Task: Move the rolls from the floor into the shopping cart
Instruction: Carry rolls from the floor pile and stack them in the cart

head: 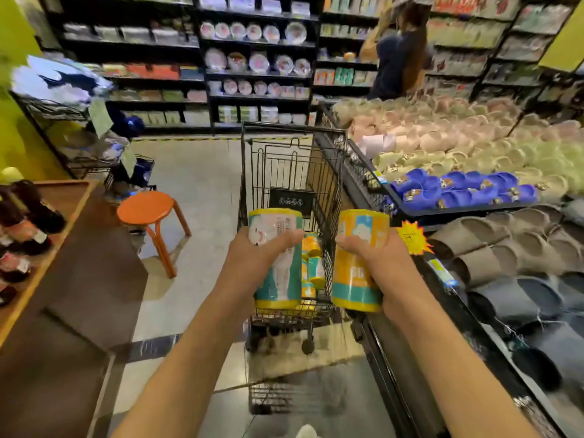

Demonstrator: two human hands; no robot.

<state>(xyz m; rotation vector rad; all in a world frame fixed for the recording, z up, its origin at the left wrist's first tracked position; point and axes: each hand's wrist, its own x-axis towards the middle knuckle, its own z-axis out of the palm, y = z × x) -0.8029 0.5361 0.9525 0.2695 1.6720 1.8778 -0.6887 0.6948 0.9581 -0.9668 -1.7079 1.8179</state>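
At the far left a brown wooden surface carries dark bottles with pale labels, and beyond it stands a black wire rack heaped with folded white and blue cloth. An orange round-topped stool with bent legs stands on the pale grey tiled floor between that surface and the black wire shopping cart. The left hand has its grip wrapped round a teal, white and yellow wrapped roll, thumb across the front, holding it upright over the near end of the cart. Inside the cart basket, seen between the two held rolls, lie several more yellow and teal rolls. The right hand has its grip wrapped round a yellow and teal wrapped roll, also upright, above the cart's right edge. The two held rolls are near each other but apart. Right of the cart runs a long black-framed display bin of pink, green, blue and grey slippers, with a yellow starburst price tag on its edge. Behind, black shelves hold patterned plates, and a person in dark clothes stands at the shelving
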